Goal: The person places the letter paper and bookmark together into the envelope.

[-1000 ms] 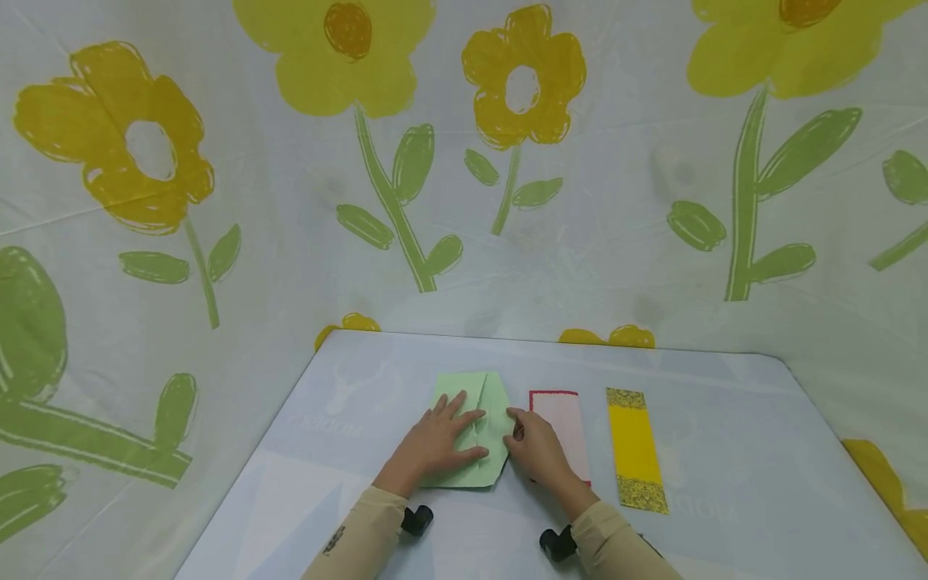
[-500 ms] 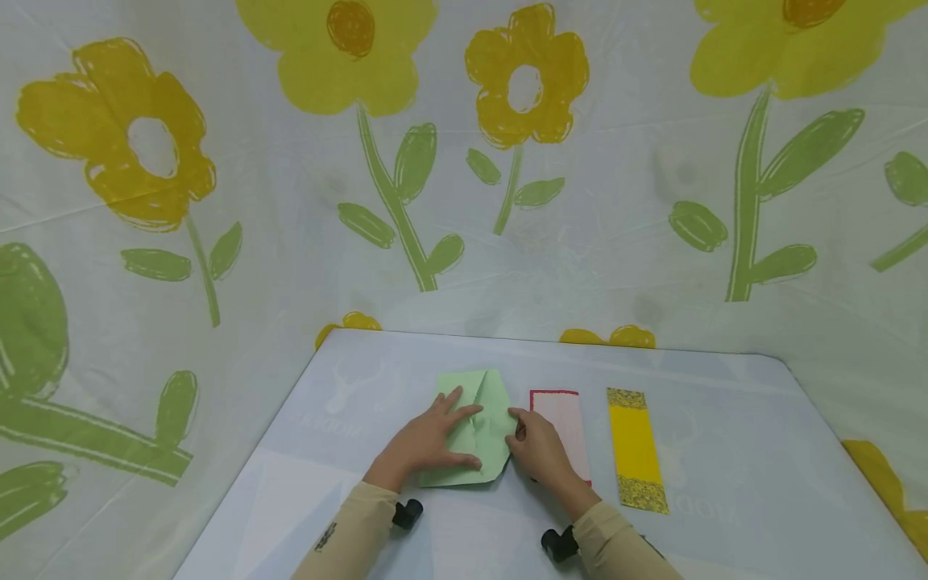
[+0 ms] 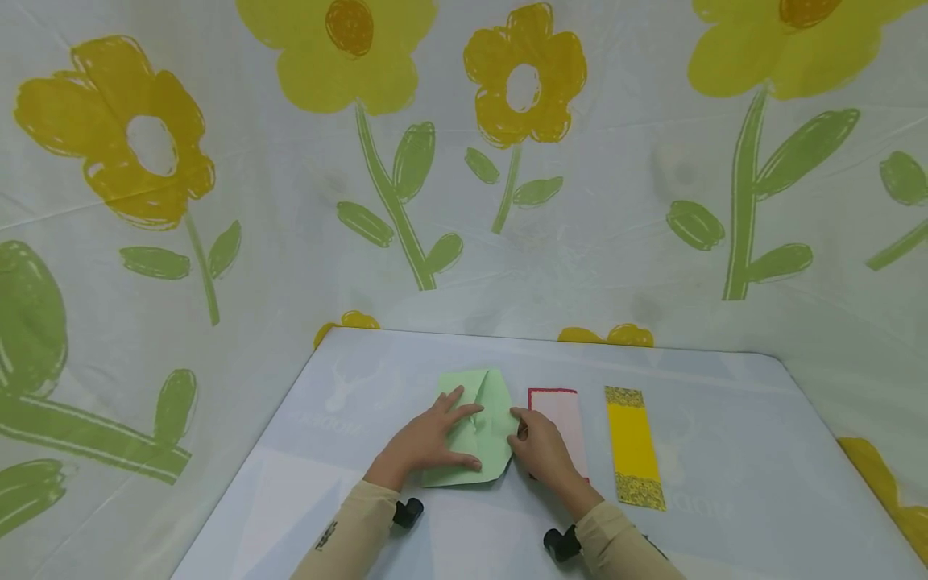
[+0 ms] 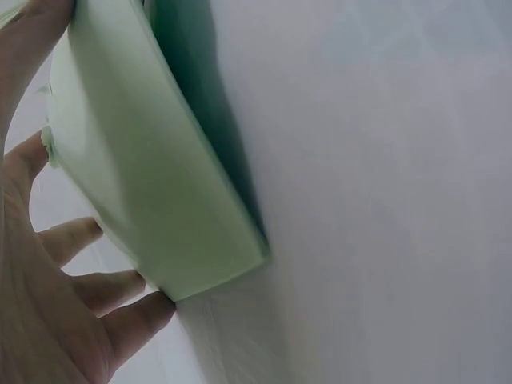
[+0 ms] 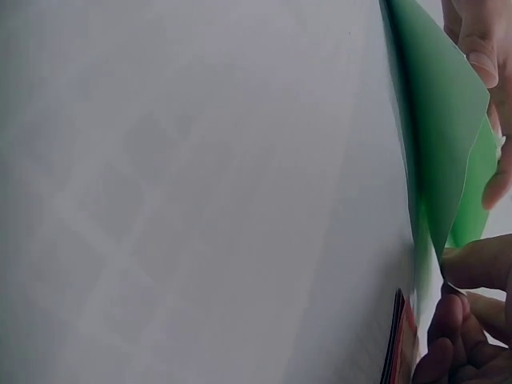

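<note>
A light green folded paper (image 3: 498, 395) lies on the table, with a lengthwise seam near its middle and slanted corners on the right side. My left hand (image 3: 426, 441) rests on its left part, fingers spread. In the left wrist view, those fingertips are along one edge of the green paper (image 4: 160, 176), which stands out above the tabletop. My right hand (image 3: 542, 448) pinches the right edge between thumb and forefinger. The right wrist view has this hand (image 5: 472, 320) gripping the raised green edge (image 5: 444, 136), other fingers curled underneath.
Just right of the green paper lies a pale pink strip (image 3: 569, 423) with red ends, partly covered by my right hand. Farther right is a yellow strip (image 3: 634, 441) with glittery gold ends. A flower-printed cloth (image 3: 580, 266) hangs behind the white table (image 3: 754, 451).
My left hand has slid slightly left on the green paper. The right hand, still pinching the edge, has shifted a little to the right. The strips lie as before.
</note>
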Action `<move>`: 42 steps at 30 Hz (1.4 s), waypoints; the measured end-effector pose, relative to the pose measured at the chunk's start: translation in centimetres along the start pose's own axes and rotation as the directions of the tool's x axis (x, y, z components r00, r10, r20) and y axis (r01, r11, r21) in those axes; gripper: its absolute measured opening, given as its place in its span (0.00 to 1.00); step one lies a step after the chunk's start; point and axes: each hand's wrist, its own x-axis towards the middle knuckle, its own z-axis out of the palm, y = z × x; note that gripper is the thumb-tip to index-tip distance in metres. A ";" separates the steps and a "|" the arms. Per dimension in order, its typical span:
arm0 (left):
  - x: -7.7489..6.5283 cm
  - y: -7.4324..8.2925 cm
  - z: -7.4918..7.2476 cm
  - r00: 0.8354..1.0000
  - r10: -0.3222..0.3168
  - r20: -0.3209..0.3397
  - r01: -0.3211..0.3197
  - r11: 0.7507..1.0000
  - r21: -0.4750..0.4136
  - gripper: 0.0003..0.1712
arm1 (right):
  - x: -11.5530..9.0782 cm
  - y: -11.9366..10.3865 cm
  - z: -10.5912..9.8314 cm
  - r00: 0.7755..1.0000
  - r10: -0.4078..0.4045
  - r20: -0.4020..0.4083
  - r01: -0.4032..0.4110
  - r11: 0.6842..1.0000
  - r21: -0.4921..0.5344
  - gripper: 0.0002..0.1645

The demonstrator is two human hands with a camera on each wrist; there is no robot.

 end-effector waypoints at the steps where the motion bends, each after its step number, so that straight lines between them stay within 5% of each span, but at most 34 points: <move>1: 0.0 0.0 0.0 1.000 -0.002 0.003 0.002 1.000 0.000 0.56 | 0.0 0.0 0.0 1.000 0.004 0.001 -0.004 1.000 -0.002 0.27; 42: 0.3 0.4 0.2 1.000 0.018 -0.007 -0.018 0.999 0.047 0.58 | -0.4 0.7 -1.3 0.995 0.089 -0.036 -0.089 0.996 -0.002 0.30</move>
